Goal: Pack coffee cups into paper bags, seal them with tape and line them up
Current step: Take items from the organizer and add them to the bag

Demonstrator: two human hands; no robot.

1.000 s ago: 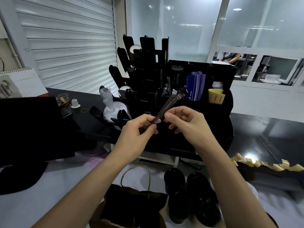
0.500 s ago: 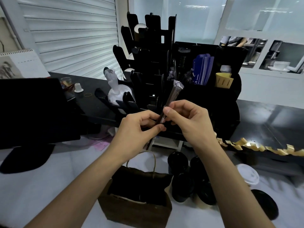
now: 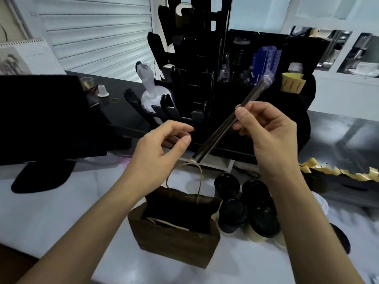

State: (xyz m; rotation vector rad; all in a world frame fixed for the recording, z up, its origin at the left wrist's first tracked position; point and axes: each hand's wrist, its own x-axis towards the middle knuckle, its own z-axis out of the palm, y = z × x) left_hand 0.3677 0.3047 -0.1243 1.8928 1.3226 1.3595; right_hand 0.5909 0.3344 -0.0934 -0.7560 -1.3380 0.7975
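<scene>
Brown paper bag (image 3: 174,228) standing upright and open on the white tabletop (image 3: 61,218), toward its near edge, one twine handle raised above the mouth and the other folded inside. Just to the bag's right, a cluster of coffee cups (image 3: 250,210) with black lids, touching one another; whether the nearest touches the bag cannot be told. Above the bag, the right hand (image 3: 268,136) pinches a pair of dark wrapped straws (image 3: 229,124) between thumb and curled fingers, the straws slanting from lower left, just over the raised handle, to upper right. The left hand (image 3: 162,144) is beside the straws' lower part with thumb and forefinger loosely curled, a gap between them and nothing held.

Compared with half a second earlier: the left hand, which then pinched the straws together with the right, has let go and drawn to the left; the straws have tilted further from upright; the bag and cups sit higher and fuller in view, the camera now looking more steeply down.

Behind the bag, at the far edge of the white tabletop, a black slotted organizer (image 3: 205,89) holding blue cards (image 3: 264,62), a yellow item and a white plastic-wrapped bundle. To the left, a black monitor (image 3: 41,117) on its foot and a desk calendar. To the right, a black box trimmed with gold zigzag ribbon (image 3: 338,171). Beyond: a white roller shutter (image 3: 92,31) and glazed partitions.
</scene>
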